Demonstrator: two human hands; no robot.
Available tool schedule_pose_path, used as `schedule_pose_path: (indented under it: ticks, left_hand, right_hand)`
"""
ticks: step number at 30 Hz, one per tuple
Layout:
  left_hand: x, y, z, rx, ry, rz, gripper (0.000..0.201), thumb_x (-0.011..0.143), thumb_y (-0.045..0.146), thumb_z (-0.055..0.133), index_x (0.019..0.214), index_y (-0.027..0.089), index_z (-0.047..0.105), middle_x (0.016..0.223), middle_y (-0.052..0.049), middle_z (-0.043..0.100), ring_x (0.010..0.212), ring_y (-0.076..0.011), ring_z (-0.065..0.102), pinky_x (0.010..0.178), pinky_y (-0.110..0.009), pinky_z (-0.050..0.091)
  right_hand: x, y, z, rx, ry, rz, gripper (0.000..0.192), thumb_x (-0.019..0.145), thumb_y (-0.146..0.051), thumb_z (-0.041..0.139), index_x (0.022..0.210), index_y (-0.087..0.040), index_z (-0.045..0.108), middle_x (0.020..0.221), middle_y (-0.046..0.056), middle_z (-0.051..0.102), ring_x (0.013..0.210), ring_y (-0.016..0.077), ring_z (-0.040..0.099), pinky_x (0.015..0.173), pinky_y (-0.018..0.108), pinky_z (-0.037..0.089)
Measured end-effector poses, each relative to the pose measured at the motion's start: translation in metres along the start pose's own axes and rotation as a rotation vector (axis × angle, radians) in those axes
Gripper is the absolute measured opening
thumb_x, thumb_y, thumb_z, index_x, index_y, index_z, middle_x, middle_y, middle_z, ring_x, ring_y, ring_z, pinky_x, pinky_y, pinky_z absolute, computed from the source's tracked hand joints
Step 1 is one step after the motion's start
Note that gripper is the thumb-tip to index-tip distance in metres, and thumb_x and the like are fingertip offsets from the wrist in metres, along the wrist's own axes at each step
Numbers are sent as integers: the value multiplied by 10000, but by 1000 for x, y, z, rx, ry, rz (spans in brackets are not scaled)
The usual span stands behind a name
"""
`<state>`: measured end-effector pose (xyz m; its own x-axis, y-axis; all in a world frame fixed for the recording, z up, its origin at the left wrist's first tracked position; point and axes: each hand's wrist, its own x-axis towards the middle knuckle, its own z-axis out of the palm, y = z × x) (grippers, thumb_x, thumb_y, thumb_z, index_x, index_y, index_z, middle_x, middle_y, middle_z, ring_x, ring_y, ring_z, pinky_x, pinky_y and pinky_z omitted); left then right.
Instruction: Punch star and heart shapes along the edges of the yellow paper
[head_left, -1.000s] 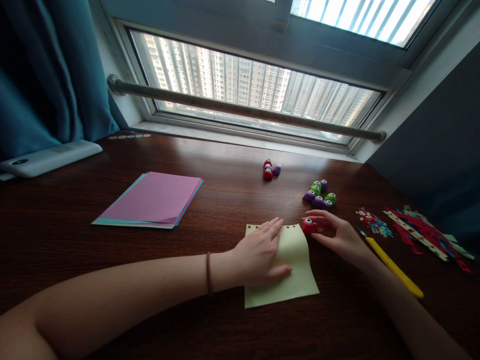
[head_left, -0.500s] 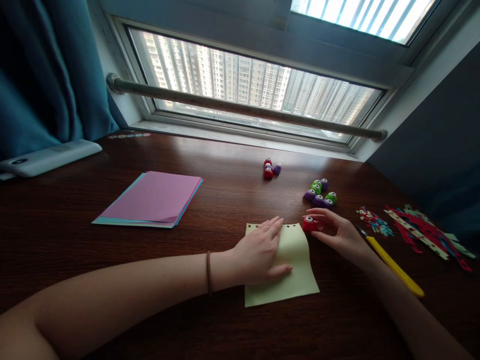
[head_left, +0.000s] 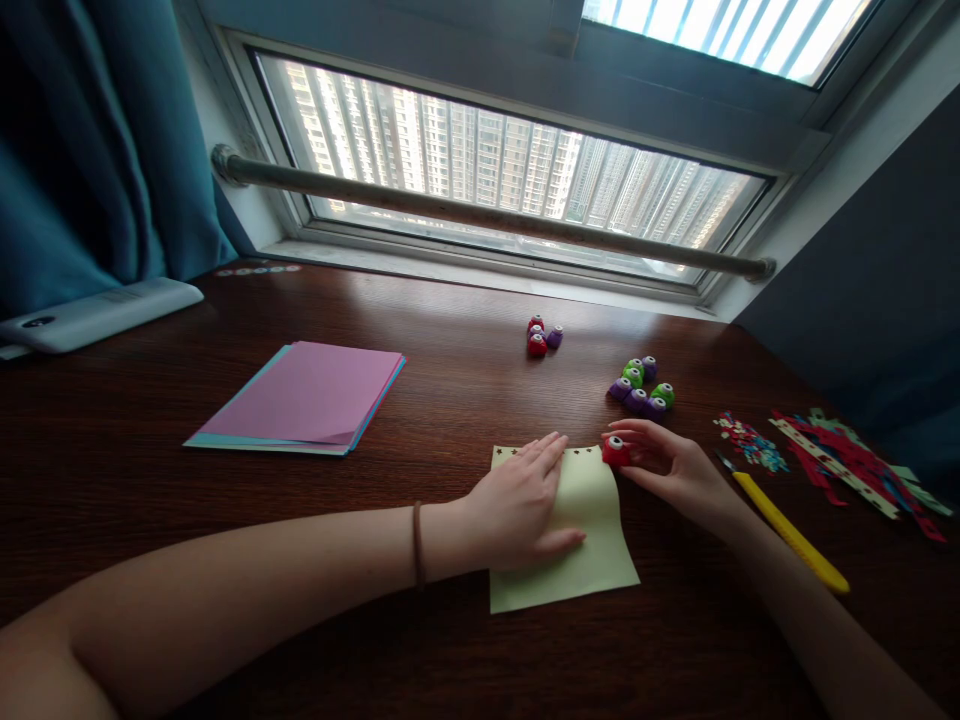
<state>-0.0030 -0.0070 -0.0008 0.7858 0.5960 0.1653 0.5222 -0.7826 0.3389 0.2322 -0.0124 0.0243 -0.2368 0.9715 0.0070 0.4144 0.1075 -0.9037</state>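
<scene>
Plainly, left hand flattened on pale-yellow paper; right hand pinching red punch at paper's corner.

Daylight through the window shines on a brown tabletop beside a blue curtain.

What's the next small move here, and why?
I'd probably line up the red punch with the top edge of the green paper: the right hand holds the punch at the far right corner, small holes follow that edge, and the left hand lies flat. Whether paper is inside the punch isn't clear.
</scene>
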Motion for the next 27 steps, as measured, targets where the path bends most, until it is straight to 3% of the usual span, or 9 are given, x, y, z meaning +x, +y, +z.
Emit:
schedule_pose_path:
  ticks: [17,27]
  left_hand:
    - [-1,1,-2,17,-3,-11,879,779,648,381,1351,0,217,1429,-216,224,1341,-307,169,1103,-385,189]
    - [-1,0,-2,38,10,-1,889,768,686,338,1351,23,230,1432,-203,229,1349,-305,144,1108,-429,135]
  right_hand:
    - [0,4,0,-4,-88,-1,390,746,-254,640,1112,-173,533,1092,82,605,1031,236,571,948,408,467]
    - [-1,4,2,-2,-60,3,402,735,-297,659,1102,-181,543,1071,78,622,1012,249,582,953,440,462]
